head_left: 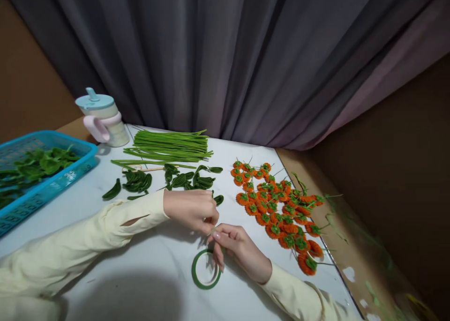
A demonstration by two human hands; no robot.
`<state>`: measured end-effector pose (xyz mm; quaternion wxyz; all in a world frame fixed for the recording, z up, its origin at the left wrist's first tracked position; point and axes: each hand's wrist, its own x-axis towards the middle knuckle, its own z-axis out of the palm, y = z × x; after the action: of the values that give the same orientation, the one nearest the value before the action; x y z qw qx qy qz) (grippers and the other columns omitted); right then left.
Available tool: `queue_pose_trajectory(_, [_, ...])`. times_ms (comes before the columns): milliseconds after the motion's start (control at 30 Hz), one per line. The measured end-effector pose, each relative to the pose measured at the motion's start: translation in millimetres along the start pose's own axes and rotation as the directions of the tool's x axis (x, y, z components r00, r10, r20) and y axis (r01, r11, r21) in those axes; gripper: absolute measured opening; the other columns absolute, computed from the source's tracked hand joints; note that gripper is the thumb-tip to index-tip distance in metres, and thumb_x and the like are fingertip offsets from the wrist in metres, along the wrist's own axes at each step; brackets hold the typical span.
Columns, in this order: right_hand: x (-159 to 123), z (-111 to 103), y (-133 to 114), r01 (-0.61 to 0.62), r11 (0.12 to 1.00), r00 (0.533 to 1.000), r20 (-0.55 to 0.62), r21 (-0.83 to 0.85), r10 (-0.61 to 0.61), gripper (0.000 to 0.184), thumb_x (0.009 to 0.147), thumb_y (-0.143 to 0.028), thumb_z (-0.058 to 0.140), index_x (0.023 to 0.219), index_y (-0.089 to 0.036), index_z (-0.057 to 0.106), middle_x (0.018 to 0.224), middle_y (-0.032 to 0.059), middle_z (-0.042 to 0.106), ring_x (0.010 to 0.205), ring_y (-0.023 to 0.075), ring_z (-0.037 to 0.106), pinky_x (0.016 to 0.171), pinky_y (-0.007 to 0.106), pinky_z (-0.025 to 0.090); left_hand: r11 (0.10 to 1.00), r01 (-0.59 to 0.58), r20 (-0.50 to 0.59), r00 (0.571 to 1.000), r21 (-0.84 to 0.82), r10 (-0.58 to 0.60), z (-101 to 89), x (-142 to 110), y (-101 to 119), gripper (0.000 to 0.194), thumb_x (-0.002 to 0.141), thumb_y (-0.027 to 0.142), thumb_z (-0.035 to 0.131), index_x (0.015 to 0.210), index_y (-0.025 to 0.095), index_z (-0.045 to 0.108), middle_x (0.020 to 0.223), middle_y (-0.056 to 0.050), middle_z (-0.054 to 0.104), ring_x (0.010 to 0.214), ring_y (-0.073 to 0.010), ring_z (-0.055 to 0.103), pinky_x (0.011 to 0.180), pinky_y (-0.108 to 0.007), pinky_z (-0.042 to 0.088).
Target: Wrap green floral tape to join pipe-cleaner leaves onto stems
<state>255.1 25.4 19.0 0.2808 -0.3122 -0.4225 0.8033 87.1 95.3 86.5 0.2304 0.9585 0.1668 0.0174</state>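
Observation:
My left hand (191, 209) and my right hand (239, 250) meet at their fingertips over the white table (158, 283), both in cream sleeves. They pinch something small and thin between them; I cannot tell what it is. A roll of green tape (206, 269) lies flat just under my right hand's fingers. A loose green leaf piece (218, 199) lies by my left hand.
Several orange crocheted flowers with green centres (277, 213) are spread at the right. Green stems (170, 146) are bundled at the back, green leaves (176, 178) in front of them. A blue basket (75, 164) of greenery stands at the left, a lidded cup (103, 117) behind it.

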Motion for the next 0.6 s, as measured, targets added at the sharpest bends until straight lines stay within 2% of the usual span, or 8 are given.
queue_pose_trajectory(67, [3,3,1,-0.027,1.000,1.000,0.014,-0.003,0.027,0.035,0.076,-0.045,0.061,0.074,-0.010,0.059,0.042,-0.0031,0.054,0.037,0.0077,0.046,0.051,0.024,0.041,0.995,0.061,-0.037,0.998,0.084,-0.059,-2.2,-8,-2,0.017,0.072,0.009,0.050,0.062,0.017,0.062,0.060,-0.003,0.063,0.055,-0.0135,0.049,0.067,-0.026,0.035])
queue_pose_trajectory(133, [5,7,1,-0.028,0.999,0.999,0.032,-0.021,0.029,0.035,0.077,-0.044,0.060,0.075,-0.010,0.060,0.044,-0.0009,0.056,0.040,0.0094,0.050,0.054,0.026,0.043,0.977,0.160,-0.133,0.981,0.140,-0.142,-2.1,-19,-2,0.020,0.077,0.011,0.046,0.065,0.016,0.062,0.064,-0.005,0.063,0.060,-0.0147,0.052,0.066,-0.026,0.035])
queue_pose_trajectory(233, [5,14,-3,0.075,0.995,0.996,-0.038,-0.071,-0.078,0.033,0.079,-0.042,0.058,0.080,-0.010,0.063,0.062,0.0056,0.065,0.059,0.0145,0.060,0.070,0.032,0.045,0.932,0.352,-0.229,0.918,0.092,-0.324,9.3,-40,6,0.028,0.085,0.022,0.042,0.067,0.015,0.062,0.061,-0.005,0.062,0.054,-0.0143,0.052,0.053,-0.024,0.031])
queue_pose_trajectory(300, [4,18,-7,0.133,0.982,0.977,-0.146,-0.132,-0.152,0.030,0.079,-0.040,0.060,0.082,-0.011,0.065,0.075,0.0083,0.067,0.073,0.0170,0.062,0.078,0.033,0.043,0.896,0.444,-0.162,0.884,-0.001,-0.438,25.1,-51,15,0.037,0.086,0.035,0.043,0.061,0.014,0.061,0.048,-0.003,0.055,0.042,-0.0123,0.046,0.044,-0.023,0.025])
queue_pose_trajectory(367, [2,22,-9,0.145,0.974,0.952,-0.244,-0.176,-0.186,0.029,0.078,-0.039,0.061,0.085,-0.012,0.066,0.081,0.0084,0.067,0.081,0.0184,0.060,0.082,0.033,0.043,0.882,0.464,-0.091,0.878,-0.085,-0.470,44.0,-58,22,0.042,0.086,0.042,0.043,0.059,0.014,0.059,0.045,-0.002,0.052,0.038,-0.0121,0.045,0.040,-0.023,0.023])
queue_pose_trajectory(467, [0,27,-6,0.161,0.963,0.897,-0.375,-0.217,-0.235,0.028,0.078,-0.040,0.060,0.089,-0.014,0.066,0.080,0.0065,0.065,0.081,0.0185,0.058,0.082,0.032,0.042,0.884,0.416,-0.044,0.900,-0.212,-0.434,69.6,-56,30,0.037,0.083,0.040,0.049,0.056,0.015,0.056,0.046,-0.001,0.054,0.043,-0.0134,0.050,0.042,-0.022,0.029])
queue_pose_trajectory(567, [4,30,-2,0.129,0.957,0.860,-0.451,-0.259,-0.238,0.030,0.077,-0.042,0.061,0.089,-0.016,0.066,0.082,0.0060,0.065,0.084,0.0192,0.057,0.082,0.031,0.042,0.761,0.354,0.121,0.930,-0.543,-0.347,87.9,-43,37,0.029,0.084,0.038,0.048,0.064,0.018,0.056,0.050,0.003,0.058,0.043,-0.0104,0.053,0.046,-0.020,0.039])
queue_pose_trajectory(600, [6,30,-3,0.116,0.952,0.860,-0.450,-0.282,-0.238,0.030,0.076,-0.044,0.061,0.088,-0.016,0.067,0.082,0.0060,0.065,0.084,0.0195,0.057,0.082,0.031,0.041,0.740,0.315,0.120,0.945,-0.595,-0.306,92.5,-38,39,0.023,0.083,0.036,0.050,0.069,0.020,0.056,0.055,0.003,0.061,0.046,-0.0101,0.055,0.048,-0.019,0.041])
